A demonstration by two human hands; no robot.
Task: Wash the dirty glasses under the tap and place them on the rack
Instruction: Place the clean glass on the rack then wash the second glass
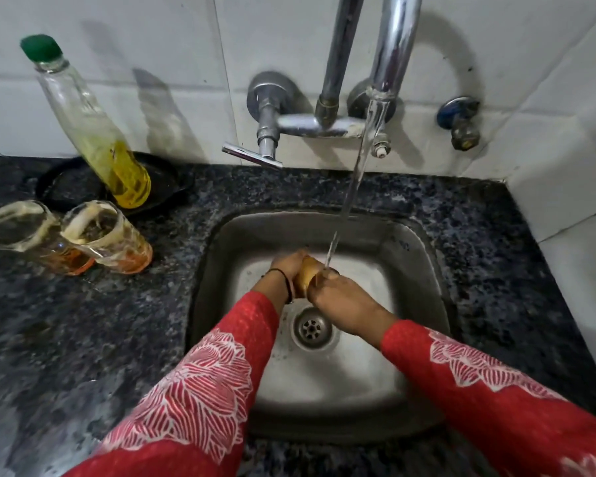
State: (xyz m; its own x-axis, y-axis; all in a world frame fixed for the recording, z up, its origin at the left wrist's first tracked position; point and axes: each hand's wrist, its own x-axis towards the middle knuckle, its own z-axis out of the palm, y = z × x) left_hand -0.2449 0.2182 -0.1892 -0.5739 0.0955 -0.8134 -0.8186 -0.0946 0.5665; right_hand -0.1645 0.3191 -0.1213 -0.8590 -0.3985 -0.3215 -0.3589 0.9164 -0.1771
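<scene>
Over the steel sink [424, 270], my left hand [288, 266] and my right hand [338, 297] both grip one glass [305, 275] with a yellowish look. It lies tilted between the hands, mostly covered by fingers. Water [353, 187] runs from the tap spout [391, 49] and lands on the glass beside my right fingers. Two dirty glasses stand on the counter at the left, one further left [28, 232] and one nearer the sink [107, 235], both smeared with orange residue at the base. No rack is in view.
A tall clear bottle [93, 132] with a green cap and yellow liquid stands on a black dish [166, 180] behind the glasses. The tap lever [252, 154] juts out over the dark granite counter [83, 339]. A small valve [460, 120] sits on the tiled wall at right.
</scene>
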